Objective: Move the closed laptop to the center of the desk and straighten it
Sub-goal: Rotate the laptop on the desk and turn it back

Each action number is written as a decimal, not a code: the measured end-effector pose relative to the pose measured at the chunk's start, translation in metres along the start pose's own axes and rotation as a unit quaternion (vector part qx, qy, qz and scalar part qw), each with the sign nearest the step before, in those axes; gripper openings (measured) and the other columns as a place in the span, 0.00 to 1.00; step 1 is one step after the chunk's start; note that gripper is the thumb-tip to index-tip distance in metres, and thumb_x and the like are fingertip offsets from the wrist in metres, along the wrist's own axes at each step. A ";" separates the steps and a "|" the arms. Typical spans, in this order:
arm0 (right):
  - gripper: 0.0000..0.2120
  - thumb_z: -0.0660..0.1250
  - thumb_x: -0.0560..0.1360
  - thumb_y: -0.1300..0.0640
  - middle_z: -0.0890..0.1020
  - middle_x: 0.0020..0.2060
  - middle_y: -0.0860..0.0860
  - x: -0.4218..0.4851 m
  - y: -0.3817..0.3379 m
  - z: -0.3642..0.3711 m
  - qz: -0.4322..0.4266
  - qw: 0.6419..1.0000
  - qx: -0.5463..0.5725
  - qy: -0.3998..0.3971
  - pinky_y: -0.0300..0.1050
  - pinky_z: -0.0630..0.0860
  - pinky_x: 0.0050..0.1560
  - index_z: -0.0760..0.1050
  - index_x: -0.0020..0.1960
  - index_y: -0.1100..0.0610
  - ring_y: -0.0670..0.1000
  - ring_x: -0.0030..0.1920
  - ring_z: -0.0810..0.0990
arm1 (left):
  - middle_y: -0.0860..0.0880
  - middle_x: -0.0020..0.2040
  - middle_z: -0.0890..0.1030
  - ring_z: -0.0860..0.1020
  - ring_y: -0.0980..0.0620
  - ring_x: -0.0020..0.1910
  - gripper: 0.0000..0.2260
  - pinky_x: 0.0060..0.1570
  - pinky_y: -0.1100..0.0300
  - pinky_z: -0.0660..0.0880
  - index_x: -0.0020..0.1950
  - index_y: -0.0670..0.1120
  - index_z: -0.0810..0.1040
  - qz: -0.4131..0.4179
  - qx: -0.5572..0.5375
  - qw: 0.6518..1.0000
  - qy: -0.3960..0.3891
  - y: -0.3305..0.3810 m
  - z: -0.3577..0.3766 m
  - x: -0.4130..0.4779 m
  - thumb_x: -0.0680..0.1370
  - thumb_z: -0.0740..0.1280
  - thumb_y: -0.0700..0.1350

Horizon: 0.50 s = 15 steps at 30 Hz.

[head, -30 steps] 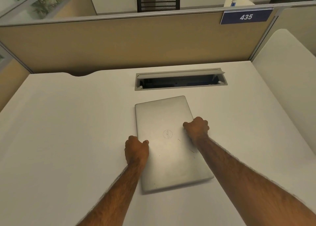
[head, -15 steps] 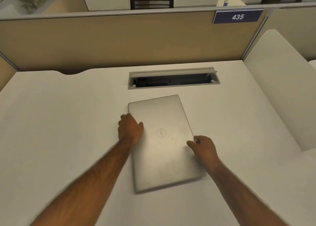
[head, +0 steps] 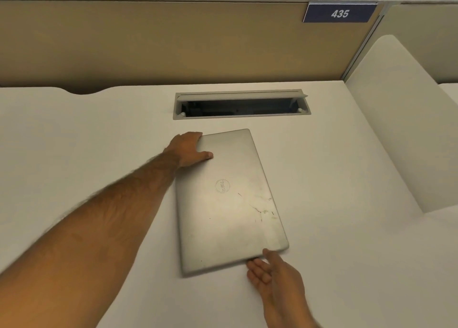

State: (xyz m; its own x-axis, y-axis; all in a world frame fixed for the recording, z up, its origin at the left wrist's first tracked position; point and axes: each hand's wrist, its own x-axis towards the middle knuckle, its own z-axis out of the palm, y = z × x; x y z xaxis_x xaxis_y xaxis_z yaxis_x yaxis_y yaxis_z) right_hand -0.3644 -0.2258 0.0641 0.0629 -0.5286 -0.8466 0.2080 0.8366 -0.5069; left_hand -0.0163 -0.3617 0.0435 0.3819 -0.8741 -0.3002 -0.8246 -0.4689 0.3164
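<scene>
Our left hand (head: 189, 149) has slid up to grip the silver Dell laptop's (head: 228, 203) far-left corner (thumb on lid); our right hand (head: 275, 275) has dropped, fingers spread under its near edge.

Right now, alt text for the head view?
A closed silver laptop lies slightly skewed on a white desk, the left hand on its far left corner and the right hand, palm up, at its near right edge. Behind it are an open cable tray and a partition sign reading 435.

Silver laptop (head: 228, 203), white desk (head: 86, 134), tan partition (head: 148, 42), navy sign (head: 339, 13)
</scene>
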 end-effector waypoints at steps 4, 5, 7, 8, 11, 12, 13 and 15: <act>0.07 0.70 0.79 0.59 0.82 0.54 0.66 -0.002 0.004 0.006 0.025 0.998 0.052 0.015 0.60 0.79 0.57 0.77 0.52 0.62 0.62 0.54 0.84 | 0.44 0.80 0.65 0.67 0.42 0.76 0.39 0.75 0.47 0.64 0.80 0.47 0.61 -0.001 -0.027 1.000 -0.014 0.000 0.000 0.007 0.76 0.68 0.64; 0.08 0.70 0.79 0.58 0.82 0.55 0.66 -0.001 0.005 0.006 0.028 0.998 0.058 0.021 0.59 0.80 0.53 0.77 0.53 0.62 0.62 0.54 0.84 | 0.44 0.79 0.65 0.67 0.41 0.76 0.38 0.75 0.47 0.64 0.80 0.47 0.62 -0.003 -0.031 0.999 -0.012 0.001 0.002 0.009 0.77 0.68 0.63; 0.09 0.70 0.79 0.57 0.82 0.55 0.66 0.001 0.006 0.005 0.033 0.997 0.067 0.028 0.58 0.81 0.49 0.77 0.54 0.63 0.63 0.54 0.84 | 0.42 0.78 0.66 0.67 0.40 0.75 0.35 0.74 0.45 0.64 0.79 0.46 0.63 -0.009 -0.034 0.999 -0.006 0.003 0.003 0.012 0.78 0.67 0.61; 0.10 0.70 0.79 0.57 0.82 0.55 0.66 0.002 0.006 0.005 0.036 0.996 0.070 0.033 0.57 0.81 0.48 0.77 0.54 0.64 0.63 0.53 0.84 | 0.41 0.77 0.67 0.67 0.40 0.75 0.33 0.74 0.45 0.64 0.79 0.45 0.64 -0.013 -0.036 0.999 -0.006 0.004 0.003 0.014 0.79 0.67 0.60; 0.10 0.72 0.78 0.59 0.83 0.54 0.67 0.004 0.005 0.005 0.037 0.996 0.067 0.041 0.57 0.81 0.47 0.78 0.53 0.65 0.63 0.52 0.84 | 0.40 0.75 0.69 0.67 0.39 0.73 0.30 0.73 0.45 0.65 0.78 0.45 0.67 -0.024 -0.042 0.999 -0.010 0.005 0.000 0.020 0.80 0.66 0.58; 0.10 0.72 0.77 0.59 0.83 0.53 0.66 0.004 0.005 0.005 0.036 0.996 0.064 0.042 0.56 0.81 0.46 0.78 0.53 0.65 0.63 0.52 0.85 | 0.40 0.75 0.69 0.68 0.39 0.73 0.29 0.73 0.45 0.65 0.77 0.46 0.68 -0.027 -0.043 0.999 -0.010 0.004 0.000 0.021 0.80 0.67 0.58; 0.10 0.73 0.77 0.60 0.83 0.53 0.66 0.003 0.005 0.006 0.033 0.997 0.060 0.043 0.56 0.81 0.46 0.79 0.53 0.65 0.63 0.52 0.84 | 0.40 0.74 0.70 0.68 0.39 0.73 0.29 0.73 0.46 0.65 0.77 0.46 0.69 -0.029 -0.046 0.998 -0.010 0.003 -0.001 0.022 0.79 0.67 0.58; 0.10 0.74 0.76 0.62 0.83 0.52 0.66 0.003 0.005 0.006 0.025 0.997 0.054 0.046 0.55 0.81 0.46 0.79 0.54 0.66 0.64 0.52 0.84 | 0.41 0.73 0.71 0.68 0.39 0.72 0.30 0.72 0.46 0.65 0.75 0.47 0.71 -0.037 -0.057 0.998 -0.010 0.001 -0.001 0.023 0.77 0.69 0.59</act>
State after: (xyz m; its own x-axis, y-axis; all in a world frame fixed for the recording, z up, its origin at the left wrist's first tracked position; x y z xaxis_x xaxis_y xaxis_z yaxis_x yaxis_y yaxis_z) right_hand -0.3569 -0.2241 0.0598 -0.0140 -0.4672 -0.8841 0.3118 0.8380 -0.4478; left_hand -0.0077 -0.3819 0.0379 0.4314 -0.8342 -0.3435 -0.7410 -0.5448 0.3924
